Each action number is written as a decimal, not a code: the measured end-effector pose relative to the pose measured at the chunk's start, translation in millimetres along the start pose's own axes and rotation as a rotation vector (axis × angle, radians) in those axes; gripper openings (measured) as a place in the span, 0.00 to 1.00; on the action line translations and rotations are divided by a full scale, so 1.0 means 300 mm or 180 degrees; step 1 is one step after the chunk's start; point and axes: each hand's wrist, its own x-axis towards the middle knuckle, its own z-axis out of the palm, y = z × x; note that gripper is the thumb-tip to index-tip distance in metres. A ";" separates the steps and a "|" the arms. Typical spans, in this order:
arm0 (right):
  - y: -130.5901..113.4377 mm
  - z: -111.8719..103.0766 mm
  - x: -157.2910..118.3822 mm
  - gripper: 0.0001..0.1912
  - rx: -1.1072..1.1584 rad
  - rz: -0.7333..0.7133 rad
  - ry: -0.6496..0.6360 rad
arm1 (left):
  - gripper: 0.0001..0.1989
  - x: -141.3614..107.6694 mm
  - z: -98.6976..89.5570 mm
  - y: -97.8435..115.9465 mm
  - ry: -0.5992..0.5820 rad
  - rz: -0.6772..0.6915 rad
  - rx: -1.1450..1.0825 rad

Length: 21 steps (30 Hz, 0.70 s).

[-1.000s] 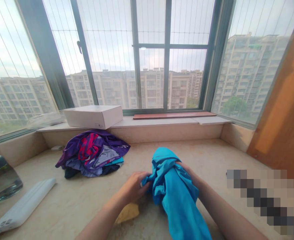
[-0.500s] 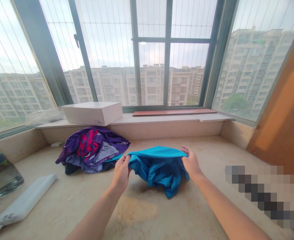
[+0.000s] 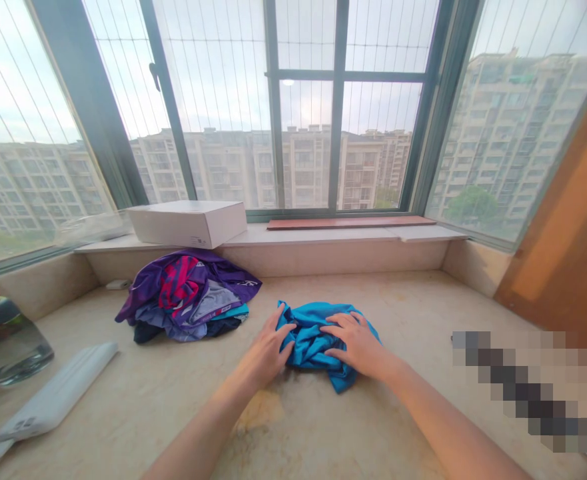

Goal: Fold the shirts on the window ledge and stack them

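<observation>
A crumpled blue garment [image 3: 310, 340] lies bunched on the stone counter in front of me; its exact kind does not show in the folds. My left hand [image 3: 272, 343] rests at its left edge, fingers spread and thumb apart. Over its right part lies my right hand [image 3: 356, 343], fingers stretched across the cloth. Neither hand is closed round the fabric. To the left sits a heap of clothes [image 3: 188, 293] in purple, red, grey and dark blue, apart from the blue garment.
A white box [image 3: 188, 223] stands on the window ledge [image 3: 323, 237], near a reddish board [image 3: 350, 223]. On the counter's left are a clear water bottle [image 3: 10, 343] and a white power strip [image 3: 58, 390]. A blurred-out dark object [image 3: 523, 387] lies at the right.
Both hands have let go of the blue garment's stretched top edge and come closer together. The raised cloth has dropped into a crumpled pile on the counter.
</observation>
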 end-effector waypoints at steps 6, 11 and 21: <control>0.018 0.029 0.013 0.11 0.0005 0.0246 0.0289 | 0.23 0.001 0.003 0.001 -0.0486 -0.0091 0.0302; 0.026 0.002 0.040 0.13 0.0852 0.0536 0.1446 | 0.14 0.014 0.015 0.015 -0.0540 -0.0057 0.0328; 0.191 -0.154 0.043 0.16 0.3341 0.1870 0.4009 | 0.14 0.040 -0.132 -0.034 0.1598 -0.0185 0.0362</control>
